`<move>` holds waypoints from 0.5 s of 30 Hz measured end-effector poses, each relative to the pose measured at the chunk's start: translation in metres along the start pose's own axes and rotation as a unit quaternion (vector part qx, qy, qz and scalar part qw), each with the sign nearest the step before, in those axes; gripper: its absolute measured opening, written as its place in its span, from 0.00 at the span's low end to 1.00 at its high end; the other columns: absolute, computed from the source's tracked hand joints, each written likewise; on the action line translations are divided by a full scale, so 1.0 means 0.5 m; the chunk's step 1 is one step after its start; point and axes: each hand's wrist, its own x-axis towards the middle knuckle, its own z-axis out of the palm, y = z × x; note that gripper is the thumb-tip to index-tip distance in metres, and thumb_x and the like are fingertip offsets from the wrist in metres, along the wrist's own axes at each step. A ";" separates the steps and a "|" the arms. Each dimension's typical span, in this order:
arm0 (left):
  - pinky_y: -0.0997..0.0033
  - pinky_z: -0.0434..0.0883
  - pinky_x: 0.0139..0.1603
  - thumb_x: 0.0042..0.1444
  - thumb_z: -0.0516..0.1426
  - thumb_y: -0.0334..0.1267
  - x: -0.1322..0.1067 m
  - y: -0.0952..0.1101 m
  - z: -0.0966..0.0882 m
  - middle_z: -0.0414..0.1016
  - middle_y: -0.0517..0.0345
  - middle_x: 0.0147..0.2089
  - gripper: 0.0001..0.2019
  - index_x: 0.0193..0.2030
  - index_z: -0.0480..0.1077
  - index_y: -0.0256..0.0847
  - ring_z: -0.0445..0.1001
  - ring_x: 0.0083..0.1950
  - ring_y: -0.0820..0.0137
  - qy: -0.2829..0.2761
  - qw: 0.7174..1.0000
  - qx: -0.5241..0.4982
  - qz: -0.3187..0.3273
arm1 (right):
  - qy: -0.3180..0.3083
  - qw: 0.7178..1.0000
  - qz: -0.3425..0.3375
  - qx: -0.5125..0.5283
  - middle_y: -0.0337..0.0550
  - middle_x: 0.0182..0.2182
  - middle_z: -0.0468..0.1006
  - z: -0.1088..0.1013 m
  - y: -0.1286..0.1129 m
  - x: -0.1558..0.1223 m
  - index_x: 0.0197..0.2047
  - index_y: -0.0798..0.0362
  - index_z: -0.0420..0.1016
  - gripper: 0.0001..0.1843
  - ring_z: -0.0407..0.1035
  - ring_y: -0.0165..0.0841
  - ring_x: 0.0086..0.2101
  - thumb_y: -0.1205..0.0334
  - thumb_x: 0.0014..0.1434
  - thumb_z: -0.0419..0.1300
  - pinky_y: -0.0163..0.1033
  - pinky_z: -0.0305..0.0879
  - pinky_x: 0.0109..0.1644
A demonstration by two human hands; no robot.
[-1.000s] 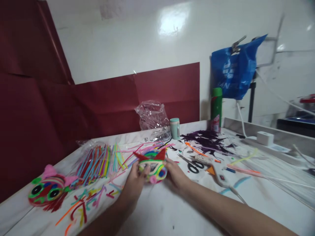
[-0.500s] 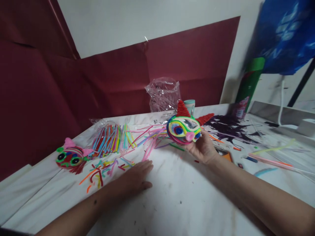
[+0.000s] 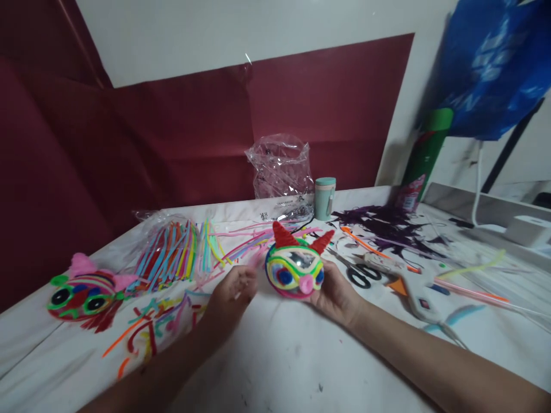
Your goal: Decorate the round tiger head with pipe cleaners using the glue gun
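Note:
A colourful animal mask [image 3: 294, 267] made of pipe cleaners, with two red pointed ears, a pink nose and blue eyes, faces me at the centre. My right hand [image 3: 338, 295] grips it from its right side and behind, the fingers partly hidden by it. Just left of the mask, my left hand [image 3: 235, 289] hovers above the table with its fingers loosely curved and apart, touching nothing. At the far left lies a second pipe-cleaner animal face [image 3: 84, 295] with black eyes and pink ears. Cut pipe-cleaner pieces [image 3: 150, 327] are scattered beside my left forearm.
A bag of striped pipe cleaners [image 3: 166, 252] lies behind my left hand. To the right are black-handled scissors [image 3: 359, 275], a glue gun [image 3: 419, 295] and dark purple strands [image 3: 387, 226]. A green lidded cup [image 3: 325, 198] and a clear plastic bag [image 3: 282, 166] stand at the back.
My right hand has brought the mask left and lower, uncovering the scissors, glue gun and cup. My left hand has lifted off the table and curled towards the mask. The view has shifted slightly.

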 end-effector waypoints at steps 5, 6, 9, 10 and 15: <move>0.60 0.70 0.39 0.41 0.62 0.60 0.008 -0.028 0.020 0.76 0.44 0.43 0.29 0.42 0.71 0.37 0.75 0.41 0.58 -0.014 0.975 -0.198 -0.102 | 0.001 1.000 0.013 -0.017 0.48 0.40 0.83 -0.006 0.019 -0.008 0.42 0.53 0.75 0.14 0.75 0.43 0.47 0.57 0.55 0.57 0.53 0.68 0.53; 0.60 0.70 0.40 0.40 0.62 0.61 0.008 -0.034 0.023 0.76 0.43 0.44 0.31 0.44 0.70 0.37 0.75 0.42 0.57 -0.030 0.969 -0.221 -0.111 | -0.002 1.000 0.018 -0.025 0.49 0.40 0.83 -0.008 0.021 -0.009 0.42 0.54 0.76 0.14 0.75 0.43 0.47 0.57 0.55 0.58 0.52 0.68 0.53; 0.59 0.71 0.42 0.44 0.62 0.59 -0.004 -0.045 0.029 0.76 0.44 0.48 0.31 0.49 0.70 0.38 0.75 0.46 0.55 -0.094 0.954 -0.265 -0.107 | -0.010 0.998 0.028 -0.056 0.50 0.42 0.82 -0.016 0.030 -0.011 0.42 0.54 0.76 0.14 0.74 0.43 0.47 0.57 0.55 0.60 0.51 0.67 0.54; 0.59 0.71 0.44 0.46 0.61 0.58 -0.012 -0.047 0.031 0.76 0.44 0.49 0.30 0.50 0.70 0.38 0.75 0.47 0.54 -0.112 0.950 -0.273 -0.099 | -0.011 0.997 0.031 -0.065 0.50 0.42 0.82 -0.018 0.034 -0.012 0.43 0.54 0.76 0.14 0.74 0.42 0.47 0.56 0.55 0.60 0.51 0.66 0.55; 0.60 0.71 0.44 0.52 0.58 0.56 -0.045 -0.057 0.039 0.77 0.45 0.48 0.26 0.50 0.70 0.38 0.75 0.47 0.56 -0.125 0.941 -0.296 -0.106 | -0.014 0.995 0.054 -0.081 0.50 0.41 0.83 -0.017 0.044 -0.019 0.41 0.54 0.77 0.15 0.75 0.43 0.47 0.56 0.51 0.62 0.51 0.66 0.55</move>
